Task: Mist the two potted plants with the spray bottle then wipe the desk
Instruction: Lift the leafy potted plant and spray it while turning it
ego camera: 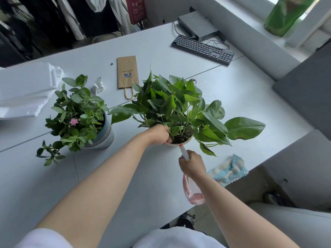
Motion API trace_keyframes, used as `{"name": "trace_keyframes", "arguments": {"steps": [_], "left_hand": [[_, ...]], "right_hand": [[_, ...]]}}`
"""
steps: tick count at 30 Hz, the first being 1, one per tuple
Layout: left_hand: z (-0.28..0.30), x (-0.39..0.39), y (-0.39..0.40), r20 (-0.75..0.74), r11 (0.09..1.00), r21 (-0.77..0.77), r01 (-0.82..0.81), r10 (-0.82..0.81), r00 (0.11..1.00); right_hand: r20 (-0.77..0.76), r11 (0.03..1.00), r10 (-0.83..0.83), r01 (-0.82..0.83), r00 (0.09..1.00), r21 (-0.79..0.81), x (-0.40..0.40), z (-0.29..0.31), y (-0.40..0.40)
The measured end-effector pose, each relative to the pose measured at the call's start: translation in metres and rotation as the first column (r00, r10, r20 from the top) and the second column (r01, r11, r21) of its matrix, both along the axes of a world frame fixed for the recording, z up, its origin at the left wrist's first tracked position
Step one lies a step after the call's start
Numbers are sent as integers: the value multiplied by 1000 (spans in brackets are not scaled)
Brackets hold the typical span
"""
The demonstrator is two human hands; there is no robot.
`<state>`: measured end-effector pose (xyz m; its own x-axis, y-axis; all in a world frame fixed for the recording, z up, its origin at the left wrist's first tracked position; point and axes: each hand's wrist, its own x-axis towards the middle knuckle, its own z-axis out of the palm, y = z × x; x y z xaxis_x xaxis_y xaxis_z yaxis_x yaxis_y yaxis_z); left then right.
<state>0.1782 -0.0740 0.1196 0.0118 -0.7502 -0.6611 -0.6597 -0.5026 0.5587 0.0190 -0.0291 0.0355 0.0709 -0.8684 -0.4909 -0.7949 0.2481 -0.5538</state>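
Head view: left hand (159, 134) fingers curl round white pot (179, 142); right hand (192, 163) fingers grip unlabelled spray bottle (192, 192)

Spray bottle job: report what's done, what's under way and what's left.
Done: nothing that shows; no droplets can be made out on either plant.
Under way: the right hand grips the pink spray bottle, nozzle aimed at the pothos, while the left hand holds its white pot.
Left: the flowering plant, then wiping the desk; the blue cloth lies unused by the edge.
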Motion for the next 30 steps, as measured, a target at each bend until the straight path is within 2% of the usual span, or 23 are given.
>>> {"name": "trace_keyframes", "arguments": {"steps": [5,10,14,15,16,17,18,19,21,23,26,30], "left_hand": [[1,0,2,-9,1000,-2,-15,15,1000],[-7,-3,15,3,997,34,64,-64,998],[-49,-9,60,-24,984,128,124,-122,992],[-64,-8,71,22,971,218,98,-106,994],[-75,-6,80,79,962,274,0,-23,997],[-83,-3,84,88,953,266,-147,128,988],[-90,0,84,-18,923,214,-320,331,943],[-89,4,79,-155,869,156,-469,491,857],[-87,9,58,-413,704,110,-702,674,612],[-88,9,36,-476,602,157,-783,740,474],[-93,8,23,-477,498,277,-822,814,333],[-91,-13,21,-318,611,89,-787,766,558]], "right_hand": [[4,999,-41,41,999,-24,-3,-2,4],[55,994,-108,109,993,-12,-7,-3,8],[97,985,-173,173,980,6,-19,-11,20],[98,982,-191,190,977,16,-22,-14,22],[104,979,-203,200,974,34,-25,-15,26],[117,977,-213,208,970,52,-27,-16,29],[123,974,-222,215,967,70,-30,-16,33],[123,972,-229,221,965,80,-33,-17,36],[110,965,-254,244,961,97,-38,-17,42],[106,955,-286,273,952,117,-44,-18,46],[74,950,-297,287,952,127,-51,-17,51],[83,944,-312,299,946,140,-56,-14,51]]}}
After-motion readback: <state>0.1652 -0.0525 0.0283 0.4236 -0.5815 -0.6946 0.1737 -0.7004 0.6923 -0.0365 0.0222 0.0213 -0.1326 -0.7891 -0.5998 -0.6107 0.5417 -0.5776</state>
